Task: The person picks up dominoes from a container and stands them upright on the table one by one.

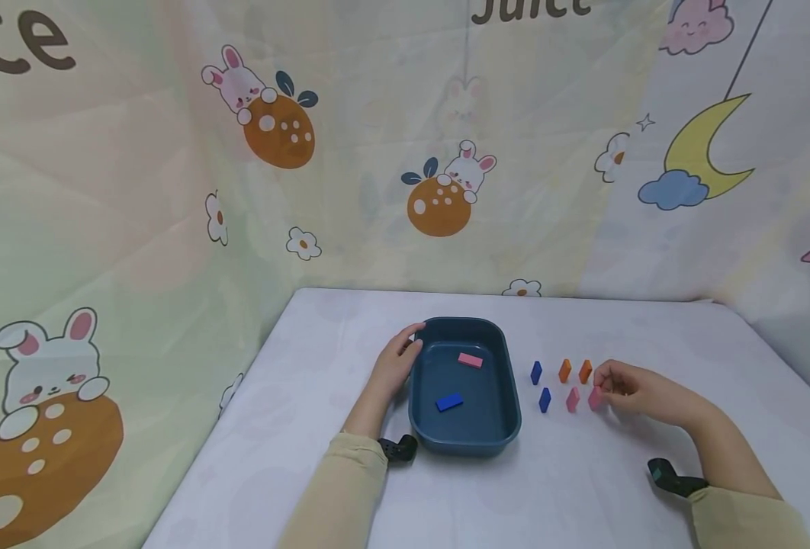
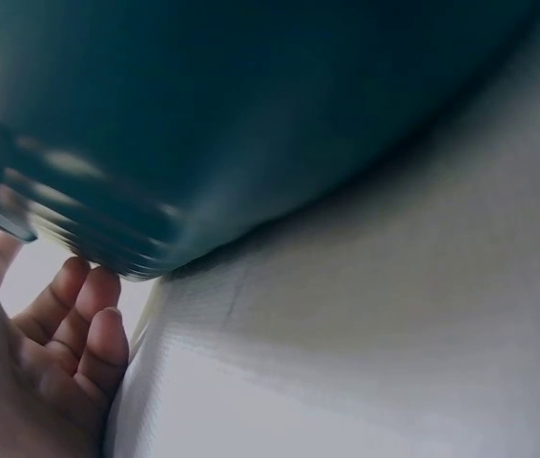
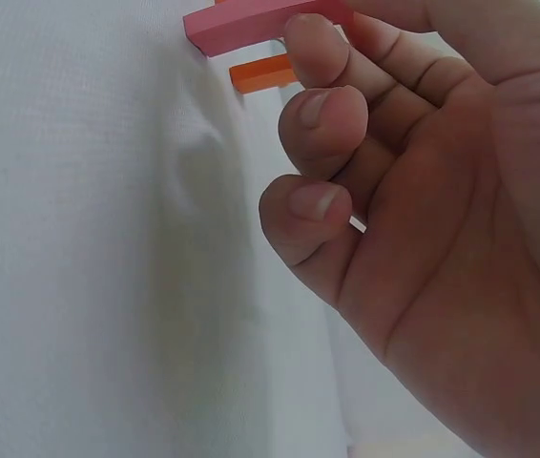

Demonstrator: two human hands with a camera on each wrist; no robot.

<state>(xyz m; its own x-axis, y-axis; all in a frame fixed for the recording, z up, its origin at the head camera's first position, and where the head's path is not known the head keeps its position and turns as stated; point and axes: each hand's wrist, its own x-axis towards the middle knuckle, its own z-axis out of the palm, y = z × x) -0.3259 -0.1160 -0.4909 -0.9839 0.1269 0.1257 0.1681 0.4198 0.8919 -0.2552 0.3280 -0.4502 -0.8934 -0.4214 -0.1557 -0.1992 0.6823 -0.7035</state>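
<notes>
A dark blue plastic tub (image 1: 465, 441) stands on the table, with a pink block (image 1: 470, 360) and a blue block (image 1: 449, 402) lying flat inside. My left hand (image 1: 396, 362) holds the tub's left side near the far corner; in the left wrist view its curled fingers (image 2: 98, 334) are against the outer wall. To the right of the tub, my right hand (image 1: 634, 389) pinches an upright pink block (image 1: 595, 398) between thumb and fingertips. In the right wrist view, the same pink block (image 3: 251, 23) appears at the top, the other fingers loosely bent below it.
Left of the held block stand another pink block (image 1: 573, 399) and two blue blocks, one nearer (image 1: 545, 399) and one farther (image 1: 536, 372). Two orange blocks (image 1: 565, 370) stand in the far row. A white cloth covers the table (image 1: 446, 503); printed curtains (image 1: 364, 191) rise behind and at the sides.
</notes>
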